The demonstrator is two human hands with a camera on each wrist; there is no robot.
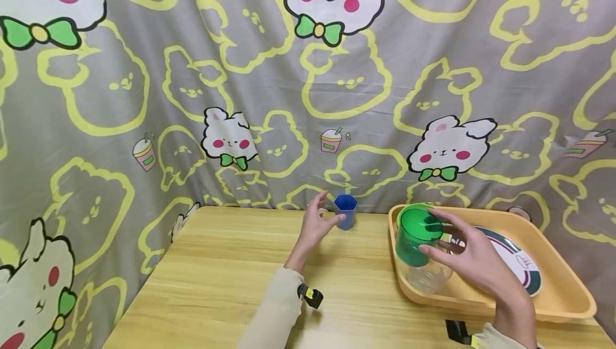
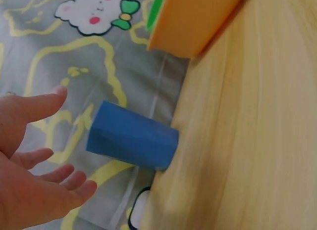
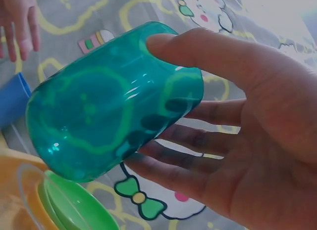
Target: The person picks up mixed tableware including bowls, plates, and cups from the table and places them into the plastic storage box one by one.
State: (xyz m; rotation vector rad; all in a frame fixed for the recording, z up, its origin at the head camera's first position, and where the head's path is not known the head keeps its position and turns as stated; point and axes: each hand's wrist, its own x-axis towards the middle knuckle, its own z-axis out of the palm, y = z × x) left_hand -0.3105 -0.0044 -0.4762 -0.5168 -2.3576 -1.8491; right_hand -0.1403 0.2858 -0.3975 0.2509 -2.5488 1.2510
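Note:
My right hand (image 1: pixel 474 258) holds a see-through green cup (image 1: pixel 414 245), its thumb on one side and its fingers on the other. In the right wrist view the cup (image 3: pixel 114 106) is tilted and its wall shows between thumb and fingers. A blue six-sided cup (image 1: pixel 345 220) stands upright near the table's back edge. Just left of it is my left hand (image 1: pixel 313 227), fingers spread and holding nothing. The left wrist view shows a gap between that hand (image 2: pixel 37 175) and the blue cup (image 2: pixel 133 138).
On the right of the wooden table (image 1: pixel 216 263) lies an orange tray (image 1: pixel 568 290). It holds a round patterned plate (image 1: pixel 533 279), a clear cup (image 1: pixel 428 280) below the green one, and a light green bowl (image 3: pixel 81 205). A patterned curtain (image 1: pixel 269 87) hangs behind the table.

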